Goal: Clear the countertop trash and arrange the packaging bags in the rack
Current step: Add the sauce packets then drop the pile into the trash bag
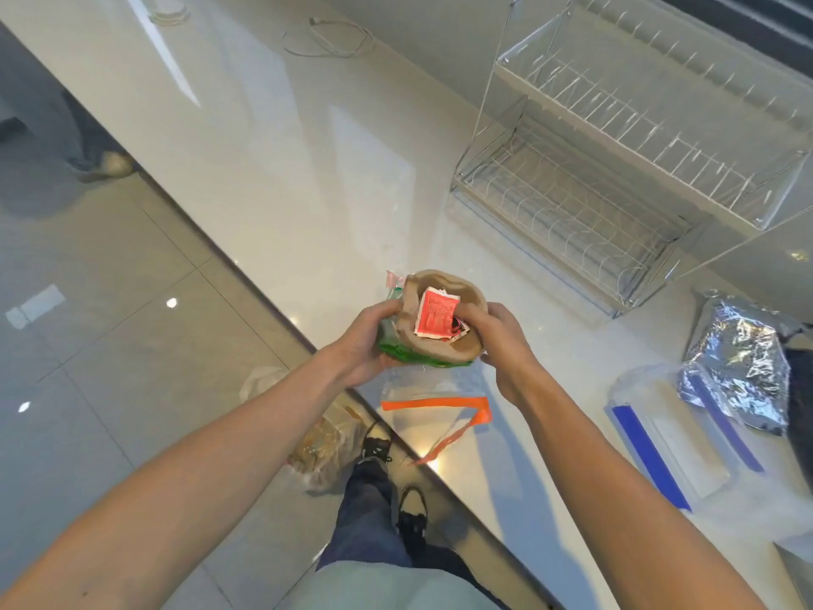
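Note:
Both hands hold a brown paper bowl (466,297) above the counter's front edge. Inside it sits a red sauce packet (437,318) with other small scraps, and green wrapping (402,352) is bunched under it. My left hand (367,345) grips the bowl's left side together with the green wrapping. My right hand (499,345) grips the right side, thumb over the rim. Below the bowl a clear zip bag with an orange strip (433,405) lies on the counter. A two-tier wire rack (616,169) stands at the back right with nothing in it.
A clear bag with a blue strip (651,455) and a crumpled silver foil bag (739,358) lie to the right. A white cable (330,37) is coiled far back. On the floor beside my feet stands a plastic bag of trash (325,451).

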